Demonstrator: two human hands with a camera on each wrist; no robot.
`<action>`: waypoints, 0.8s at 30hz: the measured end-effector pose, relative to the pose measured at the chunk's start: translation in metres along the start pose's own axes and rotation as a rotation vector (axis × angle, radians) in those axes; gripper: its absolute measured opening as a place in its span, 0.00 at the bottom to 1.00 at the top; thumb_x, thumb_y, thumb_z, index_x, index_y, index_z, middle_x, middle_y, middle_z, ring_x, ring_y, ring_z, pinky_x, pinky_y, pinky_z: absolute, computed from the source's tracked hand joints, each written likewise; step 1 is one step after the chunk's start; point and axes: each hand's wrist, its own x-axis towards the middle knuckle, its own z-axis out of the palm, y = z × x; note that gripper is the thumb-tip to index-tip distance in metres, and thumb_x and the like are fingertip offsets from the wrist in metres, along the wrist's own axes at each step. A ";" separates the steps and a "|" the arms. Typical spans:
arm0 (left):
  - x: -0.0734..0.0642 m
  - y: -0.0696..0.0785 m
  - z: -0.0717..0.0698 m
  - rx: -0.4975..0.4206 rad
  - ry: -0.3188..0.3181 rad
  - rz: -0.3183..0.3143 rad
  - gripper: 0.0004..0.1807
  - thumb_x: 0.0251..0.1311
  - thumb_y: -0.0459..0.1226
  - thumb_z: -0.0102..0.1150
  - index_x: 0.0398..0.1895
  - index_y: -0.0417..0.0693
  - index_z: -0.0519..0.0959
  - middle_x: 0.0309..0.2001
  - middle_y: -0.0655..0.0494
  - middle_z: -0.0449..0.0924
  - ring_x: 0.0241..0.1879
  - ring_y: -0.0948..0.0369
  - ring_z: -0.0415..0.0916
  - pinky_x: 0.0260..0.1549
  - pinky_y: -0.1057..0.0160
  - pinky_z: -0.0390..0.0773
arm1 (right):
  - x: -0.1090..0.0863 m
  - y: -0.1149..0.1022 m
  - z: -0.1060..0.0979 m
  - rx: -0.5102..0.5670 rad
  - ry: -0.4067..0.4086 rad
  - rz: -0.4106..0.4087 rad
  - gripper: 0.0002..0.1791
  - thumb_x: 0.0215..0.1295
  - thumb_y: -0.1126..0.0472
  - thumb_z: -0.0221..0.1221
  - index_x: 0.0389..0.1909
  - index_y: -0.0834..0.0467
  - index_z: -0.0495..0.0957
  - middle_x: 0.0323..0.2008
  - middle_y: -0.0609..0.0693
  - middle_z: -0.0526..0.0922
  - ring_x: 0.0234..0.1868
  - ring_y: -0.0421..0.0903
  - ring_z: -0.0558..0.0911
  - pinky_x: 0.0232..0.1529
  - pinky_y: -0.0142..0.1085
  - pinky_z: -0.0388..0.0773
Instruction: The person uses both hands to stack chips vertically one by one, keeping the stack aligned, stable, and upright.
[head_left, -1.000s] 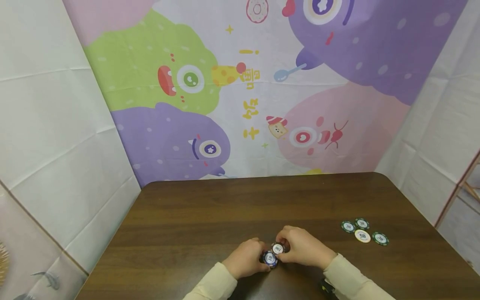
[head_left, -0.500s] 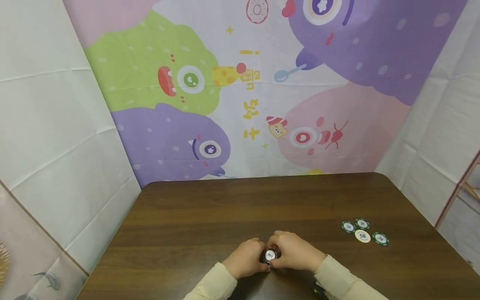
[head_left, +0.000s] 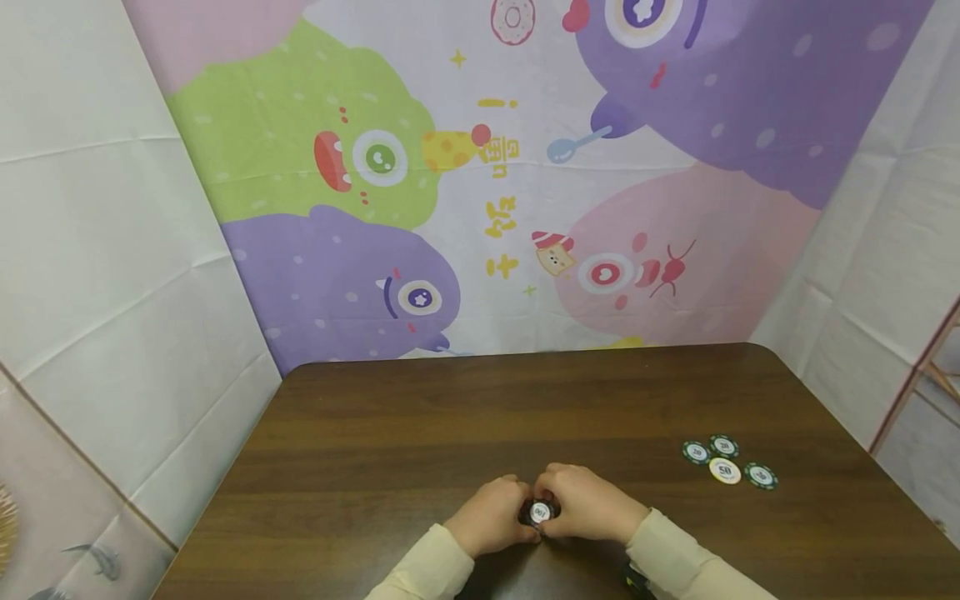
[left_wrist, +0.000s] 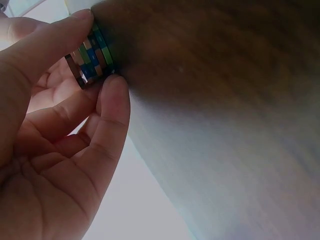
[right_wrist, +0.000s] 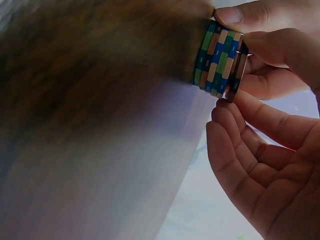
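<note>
A stack of poker chips (right_wrist: 218, 62) in green, brown, blue and tan stands on the table between the two hands. My left hand (head_left: 489, 517) holds the stack's sides between thumb and fingers, as the left wrist view shows. The black chip (head_left: 540, 512) marked 100 tops it. My right hand (head_left: 592, 503) pinches this black chip by its edge with thumb and fingertips. In the right wrist view the black chip sits slightly tilted against the stack's upper face. The head view hides the lower chips.
To the right on the brown table (head_left: 420, 417) lie several loose chips: a yellow-white chip (head_left: 724, 471) marked 50, touching or near green-edged chips such as the rightmost green chip (head_left: 761, 476). A cartoon-print cloth (head_left: 510, 317) hangs behind the table.
My right hand has moved left, bringing the black 100 chip from beside the stack onto its top, over the blue 10 chip. In the last half second the hands have barely moved.
</note>
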 end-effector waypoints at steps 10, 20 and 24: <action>0.000 -0.003 0.000 -0.015 0.010 0.050 0.15 0.44 0.41 0.77 0.33 0.46 0.82 0.26 0.65 0.76 0.26 0.72 0.61 0.25 0.74 0.67 | 0.000 -0.001 0.000 -0.004 -0.014 0.011 0.13 0.47 0.60 0.68 0.35 0.56 0.82 0.30 0.41 0.75 0.28 0.32 0.68 0.30 0.25 0.69; 0.001 -0.002 0.001 -0.025 -0.021 -0.002 0.14 0.45 0.41 0.77 0.32 0.49 0.81 0.27 0.66 0.75 0.27 0.72 0.62 0.26 0.74 0.68 | 0.001 -0.002 -0.001 0.015 -0.034 0.028 0.14 0.48 0.59 0.69 0.38 0.57 0.83 0.32 0.41 0.76 0.29 0.32 0.69 0.31 0.26 0.70; 0.001 -0.002 0.001 -0.021 -0.013 0.003 0.15 0.44 0.42 0.77 0.32 0.49 0.81 0.27 0.65 0.74 0.27 0.72 0.62 0.26 0.74 0.68 | 0.000 -0.001 0.000 0.026 -0.038 0.029 0.15 0.48 0.58 0.69 0.38 0.57 0.82 0.32 0.41 0.77 0.30 0.32 0.69 0.32 0.26 0.71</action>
